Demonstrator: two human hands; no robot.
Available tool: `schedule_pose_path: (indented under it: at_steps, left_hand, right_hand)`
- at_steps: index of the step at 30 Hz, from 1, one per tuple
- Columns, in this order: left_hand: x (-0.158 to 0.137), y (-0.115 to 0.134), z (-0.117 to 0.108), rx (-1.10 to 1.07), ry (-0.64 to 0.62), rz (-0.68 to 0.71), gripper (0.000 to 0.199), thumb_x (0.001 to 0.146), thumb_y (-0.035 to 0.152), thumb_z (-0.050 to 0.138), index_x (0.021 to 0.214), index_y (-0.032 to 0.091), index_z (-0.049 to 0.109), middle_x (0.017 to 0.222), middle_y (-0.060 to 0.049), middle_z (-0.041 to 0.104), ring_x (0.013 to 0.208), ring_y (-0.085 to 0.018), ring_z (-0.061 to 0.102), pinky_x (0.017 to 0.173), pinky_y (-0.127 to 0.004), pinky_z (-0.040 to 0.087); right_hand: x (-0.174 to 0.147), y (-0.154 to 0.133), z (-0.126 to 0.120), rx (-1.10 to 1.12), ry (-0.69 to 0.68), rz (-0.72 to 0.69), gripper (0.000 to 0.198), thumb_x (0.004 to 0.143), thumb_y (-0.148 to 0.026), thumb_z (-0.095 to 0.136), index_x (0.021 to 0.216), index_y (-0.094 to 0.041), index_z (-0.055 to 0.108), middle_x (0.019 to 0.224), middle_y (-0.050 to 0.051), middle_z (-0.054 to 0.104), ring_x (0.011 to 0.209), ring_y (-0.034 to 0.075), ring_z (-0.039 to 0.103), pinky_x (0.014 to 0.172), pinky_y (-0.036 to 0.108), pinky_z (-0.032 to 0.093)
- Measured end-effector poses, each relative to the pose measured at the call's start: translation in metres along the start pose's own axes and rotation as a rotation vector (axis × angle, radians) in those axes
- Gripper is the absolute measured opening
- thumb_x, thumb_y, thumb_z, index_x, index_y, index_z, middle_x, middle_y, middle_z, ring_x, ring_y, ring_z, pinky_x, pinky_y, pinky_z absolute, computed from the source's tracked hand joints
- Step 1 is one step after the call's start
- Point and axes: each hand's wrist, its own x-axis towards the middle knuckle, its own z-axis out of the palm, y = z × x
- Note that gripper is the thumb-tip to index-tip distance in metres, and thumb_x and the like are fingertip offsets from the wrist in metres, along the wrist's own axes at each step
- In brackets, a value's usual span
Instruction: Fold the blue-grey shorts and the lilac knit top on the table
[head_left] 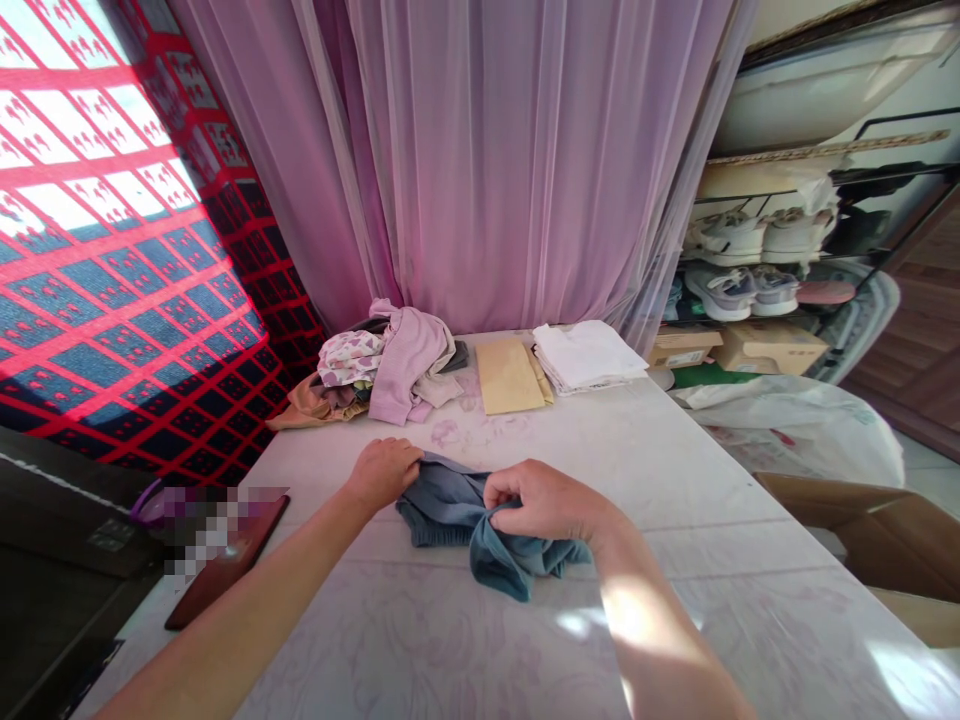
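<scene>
A crumpled teal-blue garment (450,490) with a gathered, elastic-looking edge lies on the pale patterned tablecloth (360,640). My left hand (386,475) is closed on its far left corner. Pinched between the thumb and fingers of my right hand (544,500) is a fold of the same cloth, near its middle. One loose part of the garment hangs toward me below the right hand. Its exact kind is hard to make out in this bunched state.
Rumpled clothes (409,360) are heaped at the back left. Beside them lie a folded yellow cloth (510,375) and a white folded stack (589,355). A brown flat object (225,570) rests at the left edge. An open cardboard box (862,520) and a shoe rack (750,265) stand right.
</scene>
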Motion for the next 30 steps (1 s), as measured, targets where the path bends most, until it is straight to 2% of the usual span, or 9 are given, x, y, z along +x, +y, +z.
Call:
schedule_pose_path:
  at_steps: [3, 6, 8, 12, 17, 20, 24, 27, 30]
  left_hand:
    - [0.004, 0.000, -0.008, -0.098, 0.040, -0.028, 0.025, 0.086, 0.022, 0.048, 0.094, 0.023, 0.071, 0.098, -0.007, 0.072, 0.093, -0.023, 0.063, 0.078, -0.031, 0.041]
    - [0.013, 0.004, -0.018, -0.343, 0.087, -0.168, 0.021, 0.083, 0.028, 0.051, 0.094, 0.023, 0.068, 0.084, -0.001, 0.071, 0.079, -0.018, 0.062, 0.067, -0.026, 0.040]
    - [0.021, 0.013, -0.023, -0.512, 0.128, -0.222, 0.020, 0.080, 0.036, 0.055, 0.087, 0.021, 0.066, 0.073, 0.002, 0.067, 0.069, -0.016, 0.059, 0.062, -0.025, 0.038]
    - [0.032, 0.042, -0.027, -0.848, 0.159, -0.111, 0.027, 0.076, 0.044, 0.058, 0.074, 0.018, 0.064, 0.065, 0.003, 0.060, 0.062, -0.013, 0.052, 0.059, -0.024, 0.038]
    - [0.028, 0.073, -0.028, -1.222, 0.108, 0.006, 0.035, 0.075, 0.051, 0.062, 0.076, 0.016, 0.064, 0.068, 0.003, 0.059, 0.063, -0.011, 0.050, 0.059, -0.022, 0.038]
    - [0.024, 0.075, -0.030, -1.239, 0.111, 0.023, 0.036, 0.075, 0.053, 0.063, 0.076, 0.016, 0.063, 0.066, 0.004, 0.055, 0.062, -0.010, 0.047, 0.057, -0.021, 0.036]
    - [0.021, 0.072, -0.032, -1.178, 0.129, 0.085, 0.033, 0.079, 0.049, 0.060, 0.076, 0.016, 0.062, 0.066, 0.004, 0.053, 0.063, -0.010, 0.045, 0.057, -0.020, 0.036]
    - [0.019, 0.071, -0.033, -1.135, 0.138, 0.098, 0.031, 0.081, 0.047, 0.057, 0.075, 0.017, 0.061, 0.067, 0.004, 0.053, 0.063, -0.010, 0.045, 0.058, -0.020, 0.037]
    - [0.017, 0.069, -0.032, -1.118, 0.135, 0.083, 0.030, 0.082, 0.047, 0.057, 0.075, 0.017, 0.062, 0.067, 0.004, 0.054, 0.063, -0.010, 0.047, 0.058, -0.021, 0.037]
  right_hand:
    - [0.003, 0.001, -0.001, -0.030, 0.156, -0.037, 0.013, 0.074, -0.019, 0.057, 0.079, -0.021, 0.069, 0.069, -0.004, 0.064, 0.066, 0.011, 0.055, 0.063, 0.021, 0.038]
    - [0.008, 0.001, 0.000, -0.083, 0.320, -0.078, 0.016, 0.079, -0.019, 0.057, 0.086, -0.022, 0.071, 0.079, -0.002, 0.070, 0.074, 0.014, 0.060, 0.070, 0.023, 0.040]
    - [0.010, 0.001, 0.002, -0.102, 0.362, -0.135, 0.017, 0.081, -0.017, 0.057, 0.088, -0.023, 0.072, 0.085, -0.001, 0.072, 0.079, 0.014, 0.062, 0.074, 0.024, 0.041]
    - [0.013, -0.001, 0.007, -0.115, 0.356, -0.232, 0.018, 0.082, -0.016, 0.059, 0.091, -0.025, 0.071, 0.088, -0.001, 0.072, 0.081, 0.014, 0.063, 0.076, 0.024, 0.042]
    - [0.019, 0.004, 0.008, -0.083, 0.554, -0.158, 0.011, 0.082, -0.018, 0.060, 0.089, -0.023, 0.068, 0.088, 0.000, 0.071, 0.080, 0.015, 0.064, 0.075, 0.026, 0.044]
    - [0.021, 0.009, 0.007, -0.036, 0.631, -0.118, 0.019, 0.081, -0.019, 0.062, 0.100, -0.022, 0.065, 0.090, 0.001, 0.072, 0.085, 0.017, 0.066, 0.079, 0.028, 0.046]
    - [0.023, 0.012, 0.008, -0.048, 0.648, -0.102, 0.038, 0.080, -0.019, 0.062, 0.119, -0.023, 0.060, 0.096, 0.002, 0.073, 0.091, 0.019, 0.067, 0.085, 0.030, 0.048]
    - [0.023, 0.012, 0.008, -0.075, 0.662, -0.135, 0.034, 0.081, -0.019, 0.062, 0.115, -0.024, 0.064, 0.107, 0.004, 0.072, 0.096, 0.019, 0.067, 0.089, 0.031, 0.048]
    - [0.023, 0.011, 0.008, -0.115, 0.654, -0.162, 0.031, 0.084, -0.020, 0.060, 0.114, -0.023, 0.066, 0.109, 0.005, 0.072, 0.097, 0.019, 0.066, 0.088, 0.032, 0.049]
